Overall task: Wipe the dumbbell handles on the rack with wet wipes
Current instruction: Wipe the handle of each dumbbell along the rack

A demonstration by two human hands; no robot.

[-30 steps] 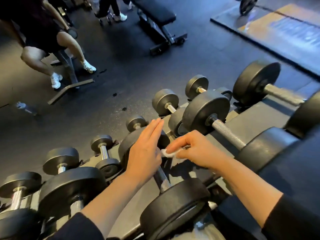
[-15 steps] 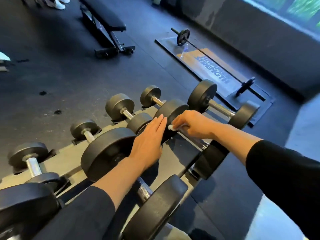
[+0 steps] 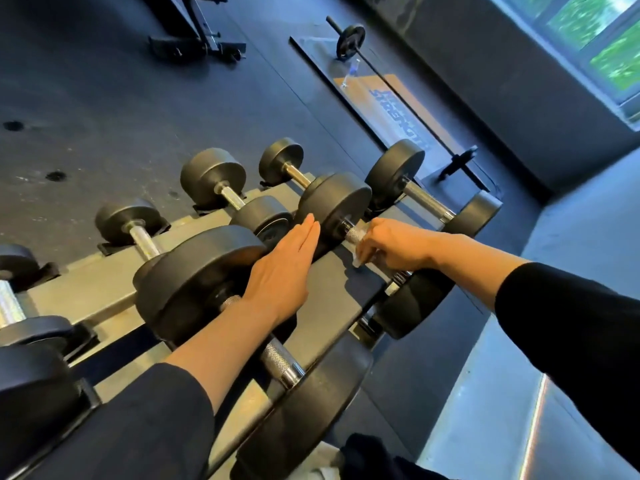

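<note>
Black dumbbells with knurled steel handles lie in rows on a grey rack [image 3: 104, 289]. My right hand [image 3: 398, 247] is wrapped around the handle [image 3: 353, 233] of one upper-row dumbbell, with a white wet wipe [image 3: 357, 260] pressed between palm and steel; a corner of the wipe pokes out below my fingers. My left hand [image 3: 284, 271] lies flat, fingers straight and together, over the neighbouring dumbbell, its fingertips near the black head [image 3: 332, 206] of the dumbbell being wiped. The neighbour's handle [image 3: 280, 362] shows beneath my left forearm.
A barbell [image 3: 349, 39] lies on an orange and black platform mat [image 3: 391, 98] beyond the rack. A bench frame [image 3: 197, 39] stands at the top left on the dark rubber floor. Smaller dumbbells [image 3: 211, 174] fill the lower row. A window is at the top right.
My view has swung to the right along the rack. My right hand has gone from pinching the wipe in the air to closing around the dumbbell handle with it. My left hand stays flat.
</note>
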